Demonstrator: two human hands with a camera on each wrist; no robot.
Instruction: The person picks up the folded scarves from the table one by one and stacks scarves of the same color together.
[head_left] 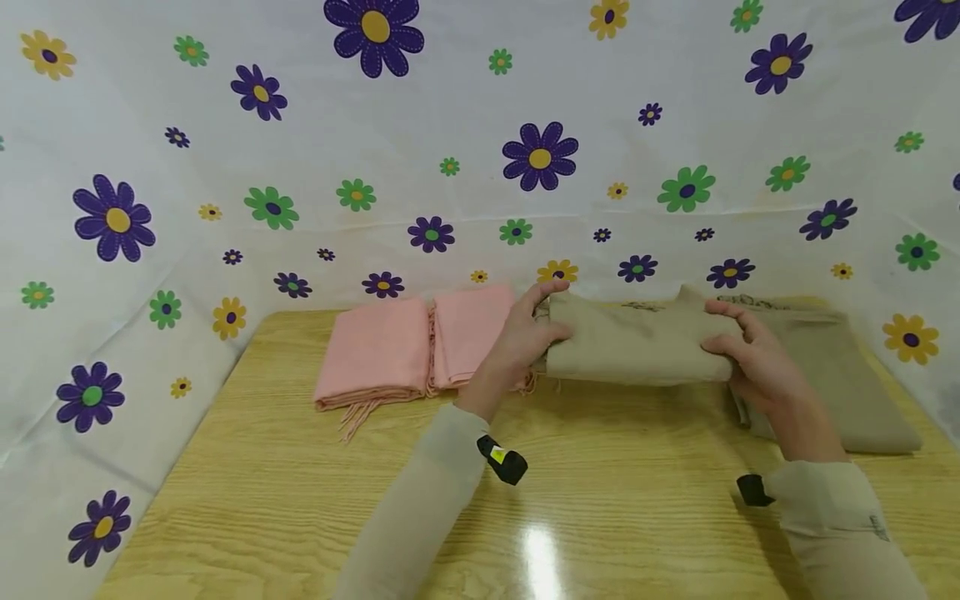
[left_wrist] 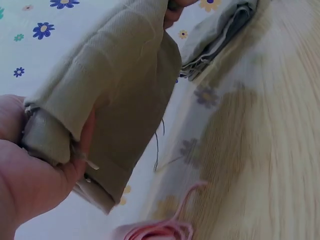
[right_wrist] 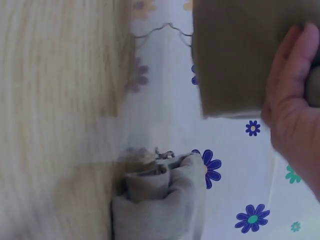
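Note:
Both hands hold a folded khaki cloth [head_left: 637, 342] by its two ends, raised above the far part of the table. My left hand [head_left: 525, 332] grips the left end, thumb on the near face. Its fingers [left_wrist: 89, 142] wrap round the layered folds in the left wrist view, where loose threads dangle from the cloth's lower edge. The right end is gripped by my right hand [head_left: 753, 357], thumb in front and fingers over the top. Beside that hand, a second folded khaki cloth [head_left: 840, 392] lies on the table, partly hidden behind the hand and forearm.
Two folded pink scarves [head_left: 378, 346] with fringes lie side by side at the back left; the left forearm overlaps the right one. A white flower-print sheet [head_left: 450, 100] rises behind the wooden table [head_left: 300, 500] and at both sides.

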